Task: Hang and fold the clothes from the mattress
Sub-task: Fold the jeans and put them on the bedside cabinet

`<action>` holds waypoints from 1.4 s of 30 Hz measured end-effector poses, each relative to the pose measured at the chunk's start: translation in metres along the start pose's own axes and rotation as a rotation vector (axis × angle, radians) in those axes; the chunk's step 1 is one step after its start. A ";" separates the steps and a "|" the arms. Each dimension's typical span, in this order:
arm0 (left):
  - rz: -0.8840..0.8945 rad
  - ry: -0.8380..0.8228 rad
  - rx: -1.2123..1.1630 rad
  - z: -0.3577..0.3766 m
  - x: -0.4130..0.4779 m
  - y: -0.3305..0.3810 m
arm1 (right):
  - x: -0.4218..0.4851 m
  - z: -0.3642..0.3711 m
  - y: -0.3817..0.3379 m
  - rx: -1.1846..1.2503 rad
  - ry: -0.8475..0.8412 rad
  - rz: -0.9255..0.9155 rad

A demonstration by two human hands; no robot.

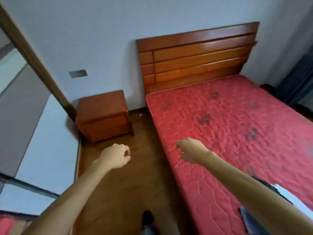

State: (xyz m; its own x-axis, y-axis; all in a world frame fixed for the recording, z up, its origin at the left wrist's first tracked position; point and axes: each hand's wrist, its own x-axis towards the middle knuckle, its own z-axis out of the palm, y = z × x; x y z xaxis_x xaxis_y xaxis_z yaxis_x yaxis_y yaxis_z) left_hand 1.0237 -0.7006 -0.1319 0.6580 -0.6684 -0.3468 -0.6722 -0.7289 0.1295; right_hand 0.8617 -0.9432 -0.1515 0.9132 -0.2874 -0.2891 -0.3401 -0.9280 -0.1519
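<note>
Forearms (71,197) reach out, left hand (116,155) and right hand (191,151) loosely curled, empty; the right arm could sweep the pale cloth (286,194) off the mattress (237,124).

Two bare forearms run in from the bottom edge, uncovered along all the length that shows. Each ends in a bare hand, the left hand (116,156) and the right hand (191,150), both slightly softened by blur. The wide lens stretches the arms, so they look thick near the lower corners and slim at the wrists. Low in the middle of the view is a dark shoe (148,217) (black or close to it, its details too blurred to tell), and just below it a strip of grey-blue trouser leg (151,230).
</note>
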 end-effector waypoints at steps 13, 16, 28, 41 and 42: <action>0.544 -0.292 0.160 0.071 0.188 0.294 | -0.130 0.062 0.242 0.192 -0.094 0.702; 0.694 -0.361 0.242 0.096 0.211 0.364 | -0.167 0.074 0.278 0.270 -0.121 0.854; 1.040 -0.669 0.592 0.256 0.156 0.558 | -0.312 0.215 0.332 0.714 -0.184 1.307; 0.965 -0.760 0.521 0.467 0.130 0.624 | -0.357 0.401 0.354 1.342 -0.111 1.573; 1.001 -0.693 0.441 0.478 0.132 0.632 | -0.357 0.413 0.354 1.385 -0.103 1.604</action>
State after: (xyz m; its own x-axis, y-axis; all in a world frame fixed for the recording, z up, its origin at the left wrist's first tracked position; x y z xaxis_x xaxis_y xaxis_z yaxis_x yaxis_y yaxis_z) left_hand 0.5235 -1.1782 -0.5398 -0.4158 -0.5796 -0.7008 -0.9089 0.2392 0.3415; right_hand 0.3223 -1.0714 -0.4923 -0.2663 -0.4009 -0.8766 -0.5679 0.8001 -0.1933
